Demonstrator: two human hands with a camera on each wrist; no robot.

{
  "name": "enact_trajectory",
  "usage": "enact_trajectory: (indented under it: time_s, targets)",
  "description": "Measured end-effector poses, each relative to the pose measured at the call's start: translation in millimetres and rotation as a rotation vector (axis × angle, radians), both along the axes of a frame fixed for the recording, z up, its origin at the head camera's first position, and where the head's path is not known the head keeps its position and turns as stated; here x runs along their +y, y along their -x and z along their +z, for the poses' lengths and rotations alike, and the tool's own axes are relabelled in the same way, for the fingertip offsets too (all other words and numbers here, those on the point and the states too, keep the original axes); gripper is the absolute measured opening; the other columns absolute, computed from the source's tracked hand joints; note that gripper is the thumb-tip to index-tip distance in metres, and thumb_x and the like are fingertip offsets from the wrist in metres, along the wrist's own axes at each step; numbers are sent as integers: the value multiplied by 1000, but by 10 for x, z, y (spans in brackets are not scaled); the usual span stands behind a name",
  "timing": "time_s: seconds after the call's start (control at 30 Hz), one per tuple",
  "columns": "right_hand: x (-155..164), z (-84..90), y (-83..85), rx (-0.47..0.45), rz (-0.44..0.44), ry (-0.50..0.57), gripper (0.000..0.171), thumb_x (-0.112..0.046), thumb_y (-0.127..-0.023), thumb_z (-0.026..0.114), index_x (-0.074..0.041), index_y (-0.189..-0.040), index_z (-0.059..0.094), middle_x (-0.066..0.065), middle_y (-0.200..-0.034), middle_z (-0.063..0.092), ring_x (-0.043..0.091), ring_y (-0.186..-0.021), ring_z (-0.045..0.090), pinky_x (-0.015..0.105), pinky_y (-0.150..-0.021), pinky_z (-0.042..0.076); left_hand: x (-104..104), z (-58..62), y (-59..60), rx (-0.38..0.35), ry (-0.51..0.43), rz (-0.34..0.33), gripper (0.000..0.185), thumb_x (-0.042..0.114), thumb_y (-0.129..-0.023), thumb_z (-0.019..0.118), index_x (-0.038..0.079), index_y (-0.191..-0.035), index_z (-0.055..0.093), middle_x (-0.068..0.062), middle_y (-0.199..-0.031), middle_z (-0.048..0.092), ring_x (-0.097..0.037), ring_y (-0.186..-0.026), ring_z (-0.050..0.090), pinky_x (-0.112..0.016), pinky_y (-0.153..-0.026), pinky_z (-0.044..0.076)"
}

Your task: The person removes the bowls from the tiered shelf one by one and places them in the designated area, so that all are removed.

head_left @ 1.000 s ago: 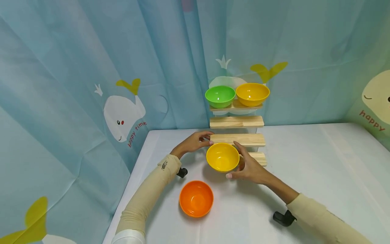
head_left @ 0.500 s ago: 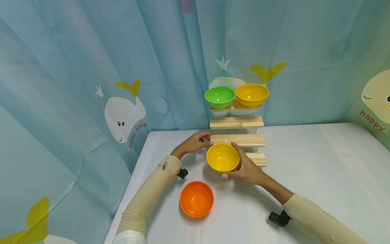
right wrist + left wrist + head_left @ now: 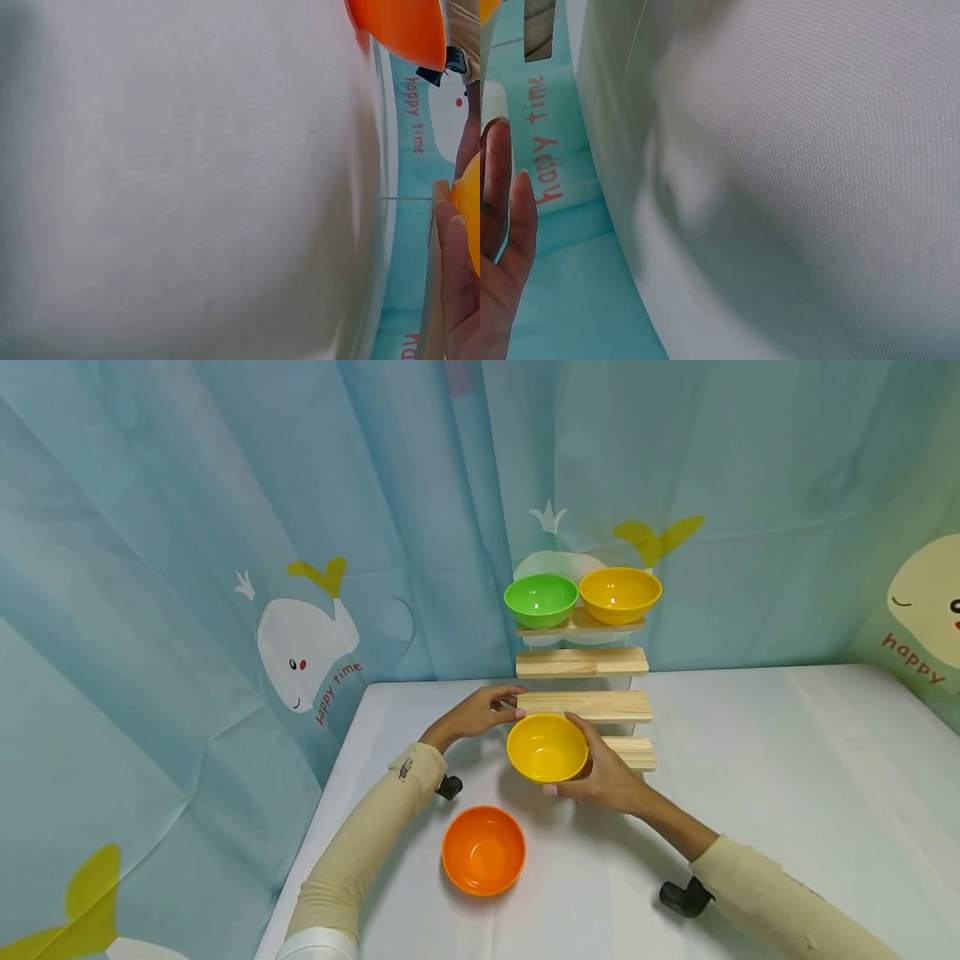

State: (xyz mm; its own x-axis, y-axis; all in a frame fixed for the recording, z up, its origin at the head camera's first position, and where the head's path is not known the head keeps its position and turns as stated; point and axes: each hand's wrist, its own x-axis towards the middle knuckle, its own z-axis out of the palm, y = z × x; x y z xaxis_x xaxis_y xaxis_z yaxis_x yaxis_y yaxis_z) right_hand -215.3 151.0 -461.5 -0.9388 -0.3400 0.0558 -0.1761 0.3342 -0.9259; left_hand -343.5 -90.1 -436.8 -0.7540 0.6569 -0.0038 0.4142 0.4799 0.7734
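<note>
The right hand (image 3: 603, 772) grips a yellow bowl (image 3: 547, 750) from its right side, thumb low at the front and fingers behind. The bowl sits before the lower slats of a stepped wooden rack (image 3: 585, 706), overlapping them. At the rack's left end, the left hand (image 3: 477, 710) has its thumb and forefinger beside the slat, close to the bowl's rim. In the left wrist view, the fingers (image 3: 523, 225) look fairly straight. An orange bowl (image 3: 483, 852) stands on the table nearer the person. The right wrist view catches only the yellow bowl's edge (image 3: 472, 206).
On the rack's top slat stand a green bowl (image 3: 542, 600) and another yellow bowl (image 3: 620, 595), side by side. A blue curtain (image 3: 420, 510) hangs behind and left of the white table (image 3: 780, 793). Black camera mounts (image 3: 686, 899) stick out from the wrists.
The right hand has shifted slightly left, its thumb closer in under the yellow bowl. The bowl and the left hand have hardly moved.
</note>
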Motion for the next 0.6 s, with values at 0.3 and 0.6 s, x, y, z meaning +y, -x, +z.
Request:
enact_trajectory:
  time_s: [0.3, 0.6]
  targets:
    - [-2, -14, -6, 14, 2, 16, 109, -34, -69, 85, -28, -150, 14, 12, -148, 25, 38, -116, 44, 38, -69, 55, 0, -26, 9, -2, -8, -4, 48, 34, -93, 61, 17, -137, 50, -2, -130, 54, -14, -113, 53, -29, -91, 46]
    - [4, -5, -26, 71, 23, 60, 104, -29, -71, 85, -25, -149, 17, 6, -144, 32, 29, -116, 47, 46, -94, 44, -2, -29, 20, 2, -35, -11, 52, 32, -93, 62, 11, -138, 49, -4, -130, 54, -16, -113, 54, -29, -90, 46]
